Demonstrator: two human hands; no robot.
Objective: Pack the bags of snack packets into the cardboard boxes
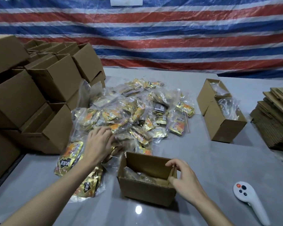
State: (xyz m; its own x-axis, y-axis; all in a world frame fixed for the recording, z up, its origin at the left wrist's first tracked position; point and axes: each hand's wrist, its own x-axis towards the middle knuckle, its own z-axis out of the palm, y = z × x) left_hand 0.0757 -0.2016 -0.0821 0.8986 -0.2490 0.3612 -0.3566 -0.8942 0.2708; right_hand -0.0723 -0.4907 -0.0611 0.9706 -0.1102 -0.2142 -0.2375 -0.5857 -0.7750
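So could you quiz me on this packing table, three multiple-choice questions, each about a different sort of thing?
1. Where is the white remote?
A. right of the near box
B. inside it
C. on the snack pile

2. How many filled boxes stand at the far right?
A. two
B. five
C. none

3. What is the right hand doing?
A. lying flat on the table
B. holding the near box's edge
C. lifting the remote

Answers: 1 A, it lies on the grey table to the right; 2 A, two stand side by side; 3 B, fingers curl over the rim.
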